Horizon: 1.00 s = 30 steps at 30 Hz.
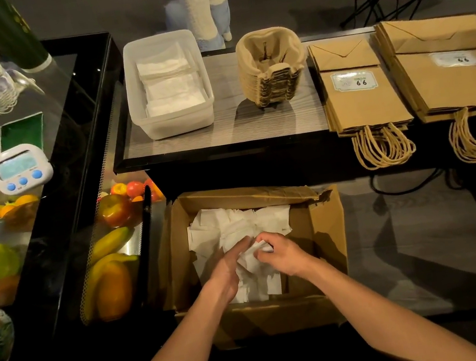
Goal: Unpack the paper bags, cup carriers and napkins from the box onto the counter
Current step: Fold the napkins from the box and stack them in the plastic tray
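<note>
While the right hand [283, 256] pinches a crumpled bunch of napkins [237, 224] with curled fingers and thumb, the left hand [229, 270] lies just beside it with its fingers fairly straight, pressing on the loose sheets and gripping nothing. Both hands work inside the box [328, 228], and the napkins spread under and beyond the grip in a loose, untidy heap.

Up and away from the grip sits the counter [231, 125]. On it, a clear tub [137, 102] to the upper left already holds folded napkins. The cup carriers [271, 65] stand stacked straight ahead, and two piles of paper bags [365, 104] lie to the upper right, so the napkins look like the last item to move.

The risk is in the lift. The pinch catches only a few sheets of an unaligned pile, so others may slide off, flutter back into the box or fall short of the tub. A harder squeeze would crease or tear them.

A label [353, 81] on the nearer bag pile shows digits that read "6'6" from here, possibly "9.9" upside down. The farther pile's sticker is too blurred to read with confidence.
</note>
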Motion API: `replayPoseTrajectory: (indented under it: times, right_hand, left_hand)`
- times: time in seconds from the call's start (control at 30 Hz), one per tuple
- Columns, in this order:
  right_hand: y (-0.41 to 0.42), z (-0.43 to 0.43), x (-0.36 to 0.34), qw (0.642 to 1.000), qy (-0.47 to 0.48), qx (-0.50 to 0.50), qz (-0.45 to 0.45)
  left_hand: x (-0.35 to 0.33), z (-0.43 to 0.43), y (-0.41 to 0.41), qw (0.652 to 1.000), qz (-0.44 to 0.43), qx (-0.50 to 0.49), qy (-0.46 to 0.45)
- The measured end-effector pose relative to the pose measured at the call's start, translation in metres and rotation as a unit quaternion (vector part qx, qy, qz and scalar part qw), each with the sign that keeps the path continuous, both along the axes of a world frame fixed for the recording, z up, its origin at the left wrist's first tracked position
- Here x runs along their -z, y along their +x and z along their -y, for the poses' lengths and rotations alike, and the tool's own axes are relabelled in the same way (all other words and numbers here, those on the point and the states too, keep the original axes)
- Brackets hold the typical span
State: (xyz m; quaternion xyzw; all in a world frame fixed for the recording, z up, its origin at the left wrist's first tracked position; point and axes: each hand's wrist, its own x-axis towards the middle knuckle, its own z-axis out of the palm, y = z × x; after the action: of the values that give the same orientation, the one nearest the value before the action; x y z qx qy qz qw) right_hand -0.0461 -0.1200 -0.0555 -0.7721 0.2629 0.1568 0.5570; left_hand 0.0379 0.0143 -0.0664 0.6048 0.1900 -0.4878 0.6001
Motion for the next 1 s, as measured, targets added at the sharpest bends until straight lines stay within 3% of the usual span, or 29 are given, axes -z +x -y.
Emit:
replayPoseTrajectory:
  times: [0.1, 0.17, 0.23, 0.3, 0.37, 0.47, 0.67, 0.73, 0.87, 1.0]
  right_hand:
    - [-0.002, 0.001, 0.002, 0.998, 0.036, 0.043, -0.002]
    - [-0.004, 0.005, 0.003, 0.983, 0.119, 0.141, 0.000]
    - [-0.005, 0.012, 0.001, 0.930, 0.240, 0.277, -0.002]
    - [-0.004, 0.019, -0.004, 0.853, 0.350, 0.387, 0.005]
    - [-0.001, 0.020, -0.012, 0.808, 0.406, 0.426, -0.008]
    - [0.006, 0.004, -0.017, 0.817, 0.402, 0.411, -0.043]
    - [0.023, -0.014, -0.008, 0.837, 0.268, 0.464, -0.114]
    - [0.024, -0.014, -0.009, 0.829, 0.287, 0.462, -0.132]
    - [0.019, -0.012, -0.015, 0.835, 0.294, 0.452, -0.107]
    - [0.016, -0.007, -0.017, 0.836, 0.233, 0.493, -0.059]
  left_hand:
    - [0.017, -0.005, 0.002, 0.999, 0.023, -0.020, 0.038]
    - [0.013, -0.008, 0.002, 0.998, 0.026, -0.022, 0.052]
    - [0.010, -0.011, 0.003, 0.998, 0.039, -0.017, 0.055]
    - [0.016, -0.014, 0.003, 0.996, 0.059, -0.012, 0.069]
    - [0.012, -0.013, 0.001, 0.992, 0.087, 0.011, 0.090]
    - [0.008, -0.012, -0.004, 0.984, 0.137, 0.076, 0.090]
    - [0.005, -0.015, -0.008, 0.962, 0.214, 0.157, 0.069]
    - [-0.001, -0.014, -0.008, 0.958, 0.222, 0.175, 0.048]
    - [-0.002, -0.016, -0.009, 0.952, 0.205, 0.225, 0.030]
    - [-0.004, -0.016, -0.009, 0.958, 0.157, 0.236, 0.032]
